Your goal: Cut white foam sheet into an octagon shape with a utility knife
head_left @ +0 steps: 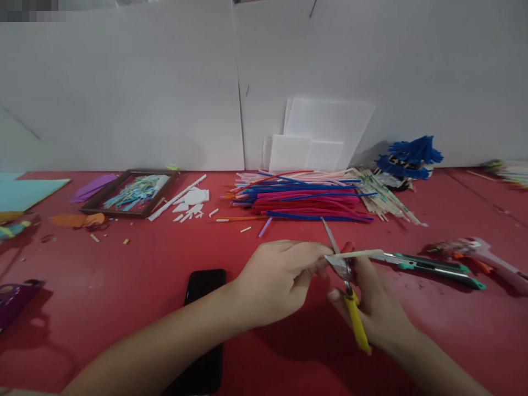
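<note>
My left hand (280, 275) is closed, fingers pinched on one end of a pale wooden stick (365, 253) that points to the right. In my right hand (377, 305) are scissors (357, 324) with yellow handles, their blades parted. The stick crosses between those blades, close to my left fingertips. Part of the scissors' handle is hidden by my right fingers. Just beyond my right hand lies a green and black box cutter (433, 267). A black phone (202, 355) rests on the table, partly under my left forearm.
Pipe cleaners (305, 198) in several colours are piled at the back of the red table (124, 308), beside wrapped sticks (381, 195). White foam boards (325, 124) lean on the wall. A brown frame (124, 212), white scraps (192, 201) and a pink glue gun (490, 258) lie around.
</note>
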Demonstrator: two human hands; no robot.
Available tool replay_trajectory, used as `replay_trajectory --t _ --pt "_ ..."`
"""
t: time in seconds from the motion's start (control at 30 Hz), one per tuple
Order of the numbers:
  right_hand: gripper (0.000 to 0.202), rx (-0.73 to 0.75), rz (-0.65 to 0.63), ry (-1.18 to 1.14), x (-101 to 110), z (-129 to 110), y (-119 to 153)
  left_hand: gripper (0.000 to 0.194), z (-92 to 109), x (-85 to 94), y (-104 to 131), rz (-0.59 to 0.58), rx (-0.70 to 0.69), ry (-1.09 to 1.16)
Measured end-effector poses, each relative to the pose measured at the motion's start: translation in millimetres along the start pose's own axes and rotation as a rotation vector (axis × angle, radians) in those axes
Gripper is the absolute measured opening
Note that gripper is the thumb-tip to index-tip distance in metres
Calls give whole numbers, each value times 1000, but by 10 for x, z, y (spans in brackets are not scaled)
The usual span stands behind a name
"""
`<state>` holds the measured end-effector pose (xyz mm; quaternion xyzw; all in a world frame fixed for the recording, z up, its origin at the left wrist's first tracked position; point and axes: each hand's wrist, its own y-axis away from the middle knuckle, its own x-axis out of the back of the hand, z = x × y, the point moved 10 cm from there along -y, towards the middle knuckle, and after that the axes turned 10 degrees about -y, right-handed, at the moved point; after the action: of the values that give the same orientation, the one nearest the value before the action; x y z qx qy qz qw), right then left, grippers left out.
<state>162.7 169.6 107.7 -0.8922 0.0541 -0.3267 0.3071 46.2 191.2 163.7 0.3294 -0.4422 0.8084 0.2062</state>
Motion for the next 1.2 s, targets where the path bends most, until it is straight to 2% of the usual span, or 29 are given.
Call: replay_trajectory --t 0.17,0.4,0.6,0.8,0.93,1.07,1.2 --pt "20 -72 -21 -38 -16 108 44 24 5 8 13 21 -7 -18" --pt "20 37 44 -52 55 68 96 25 51 -2 10 -6 -7 49" --pt "22 29 40 -46 72 42 64 23 31 -31 3 -40 35 20" --pt "31 -61 20 -51 43 52 16 14 21 67 -20 68 57 -42" --pt "33 -123 -27 -44 1 132 23 17 57 59 11 91 -2 -164" --pt "32 -82 -39 -5 6 118 27 23 146 54 44 124 -105 -237" --pt "30 -28 -11 41 27 65 42 24 150 65 53 139 -117 -189"
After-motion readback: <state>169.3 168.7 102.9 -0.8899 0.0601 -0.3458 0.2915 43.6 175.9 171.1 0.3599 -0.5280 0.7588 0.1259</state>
